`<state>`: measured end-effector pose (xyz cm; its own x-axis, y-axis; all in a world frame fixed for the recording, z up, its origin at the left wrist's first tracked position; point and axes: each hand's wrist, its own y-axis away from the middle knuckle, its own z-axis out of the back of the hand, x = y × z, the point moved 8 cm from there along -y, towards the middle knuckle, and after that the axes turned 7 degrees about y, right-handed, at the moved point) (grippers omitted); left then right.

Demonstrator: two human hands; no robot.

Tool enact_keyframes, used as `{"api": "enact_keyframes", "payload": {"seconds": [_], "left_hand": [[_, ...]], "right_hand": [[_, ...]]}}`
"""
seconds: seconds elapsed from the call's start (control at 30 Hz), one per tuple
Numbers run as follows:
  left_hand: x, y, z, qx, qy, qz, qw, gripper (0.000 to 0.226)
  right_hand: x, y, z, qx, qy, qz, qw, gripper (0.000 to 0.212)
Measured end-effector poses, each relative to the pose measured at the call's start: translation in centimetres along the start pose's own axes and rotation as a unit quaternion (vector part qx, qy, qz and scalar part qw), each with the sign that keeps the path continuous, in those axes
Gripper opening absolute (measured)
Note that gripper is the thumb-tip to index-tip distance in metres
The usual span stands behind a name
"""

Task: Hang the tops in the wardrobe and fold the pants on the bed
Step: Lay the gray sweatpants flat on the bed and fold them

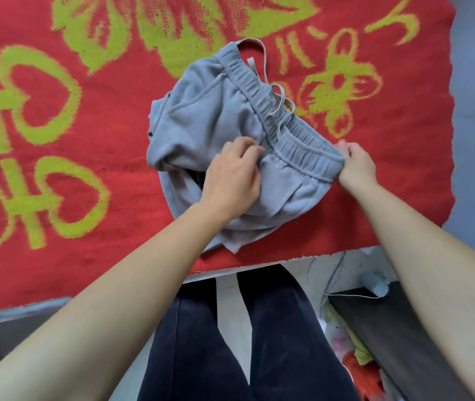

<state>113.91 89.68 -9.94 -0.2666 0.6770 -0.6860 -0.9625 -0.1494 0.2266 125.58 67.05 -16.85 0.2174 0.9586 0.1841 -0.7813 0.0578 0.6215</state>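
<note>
Nearest the camera are the person's own legs [201, 342] in dark cloth, standing at the edge of the bed [288, 256]. A dark bench [389, 328] is low on the right. A red blanket [57, 169] with green patterns covers the bed.

The grey pants [201, 120] lie on the blanket in a loose heap just past the bed's near edge, straight ahead of the person. They are not yet folded, and the legs of the garment are bunched under and to the left of the top part.

The left hand [230, 178] sits on the middle of the heap. Its fingers are curled into the cloth just below the waistband [262, 96], and it appears to be pinching the fabric. The right hand [356, 164] grips the near right end of the waistband between thumb and fingers.

From that grip the waistband runs diagonally away and to the left, and its far end rises off the blanket. A drawstring [281, 94] loops beside it.

So the garment's long line slants from near right to far left, with both hands at its near end and the right hand on the corner. Squaring the pants up probably means drawing that corner rightward while the left hand moves along to the far end of the band.
</note>
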Motion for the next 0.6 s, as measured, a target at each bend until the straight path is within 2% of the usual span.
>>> {"api": "enact_keyframes", "payload": {"seconds": [0.07,0.17,0.2,0.3,0.37,0.43,0.5,0.6], "left_hand": [[-0.4,-1.6,0.6,-0.027,-0.022,-0.018,0.999,0.038],[-0.9,-6.1,2.5,-0.090,-0.096,-0.029,0.991,0.048],[-0.5,-7.9,3.2,-0.100,-0.118,-0.010,0.988,0.051],[2.2,-12.9,4.7,-0.094,-0.146,0.089,0.981,0.059],[5.1,-14.8,4.6,-0.063,-0.098,0.183,0.976,0.067],[7.1,-14.9,3.5,-0.016,-0.060,0.239,0.969,0.066],[7.3,-13.7,2.3,0.004,-0.074,0.224,0.972,0.054],[5.8,-10.8,1.1,-0.016,-0.068,0.157,0.985,0.033]], "right_hand": [[1.1,-0.6,-0.4,0.042,-0.102,-0.006,0.994,0.053],[3.0,-0.3,-1.7,0.114,-0.189,0.033,0.975,0.040],[3.2,-0.3,-2.5,0.148,-0.209,0.038,0.966,0.038],[3.8,0.3,-4.7,0.274,-0.239,0.034,0.931,0.051],[3.9,0.4,-5.2,0.291,-0.187,0.075,0.935,0.050],[4.0,0.1,-4.9,0.249,-0.102,0.137,0.953,0.046],[3.4,0.2,-5.0,0.237,-0.051,0.159,0.957,0.042],[1.6,1.2,-6.4,0.251,-0.039,0.143,0.957,0.038]]}}
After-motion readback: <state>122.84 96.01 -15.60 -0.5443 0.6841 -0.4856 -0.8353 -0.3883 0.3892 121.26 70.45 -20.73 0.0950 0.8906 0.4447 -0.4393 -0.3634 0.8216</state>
